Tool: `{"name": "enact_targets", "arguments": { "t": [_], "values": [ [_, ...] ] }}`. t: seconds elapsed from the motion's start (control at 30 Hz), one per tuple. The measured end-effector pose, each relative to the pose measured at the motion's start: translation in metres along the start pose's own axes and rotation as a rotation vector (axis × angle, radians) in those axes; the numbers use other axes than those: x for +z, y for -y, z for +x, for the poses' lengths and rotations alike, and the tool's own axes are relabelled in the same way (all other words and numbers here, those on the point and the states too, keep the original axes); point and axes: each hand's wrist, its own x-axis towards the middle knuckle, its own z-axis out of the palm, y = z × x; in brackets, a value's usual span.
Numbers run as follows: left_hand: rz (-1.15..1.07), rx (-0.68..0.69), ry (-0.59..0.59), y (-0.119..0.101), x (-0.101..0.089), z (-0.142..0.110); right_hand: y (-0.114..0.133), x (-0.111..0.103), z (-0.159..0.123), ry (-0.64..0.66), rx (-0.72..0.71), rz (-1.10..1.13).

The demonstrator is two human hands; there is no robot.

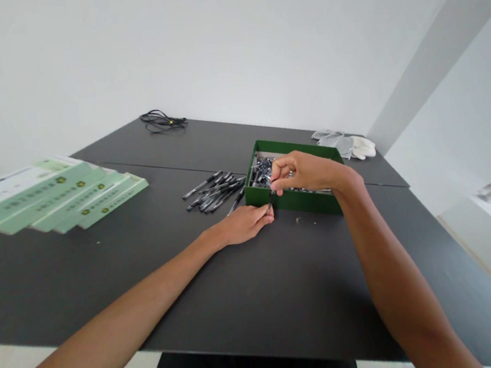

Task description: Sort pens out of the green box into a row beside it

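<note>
My left hand [250,222] rests low over the dark table, its fingers closed on the lower end of a pen [270,202]. Just above it, my right hand [288,173] pinches the pen's dark upper end at the front wall of a green box [305,201]. Inside that box lie many small dark and clear parts [262,170], partly hidden behind the right hand. Left of the box is a loose pile of clear pens with black caps [215,193]. One dark pen [236,201] lies between the pile and my left hand.
Several pale green printed boxes [72,196] lie fanned in a stack at the left. A coiled black cable [162,121] sits at the back by the wall. White gloves [361,147] and clear plastic wrapping [332,139] lie behind the green box. Small crumbs dot the dark table [251,302].
</note>
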Motion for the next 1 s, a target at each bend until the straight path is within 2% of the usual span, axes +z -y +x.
{"name": "enact_targets", "arguments": {
  "t": [0.53, 1.0],
  "values": [
    [-0.024, 0.013, -0.028, 0.0019, 0.0021, 0.0005, -0.0054, -0.0006, 0.0011, 0.053, -0.038, 0.021],
    [0.0, 0.007, -0.012, 0.0029, 0.0037, -0.0001, -0.0011, 0.0027, -0.0008, 0.043, -0.039, -0.002]
  ]
}}
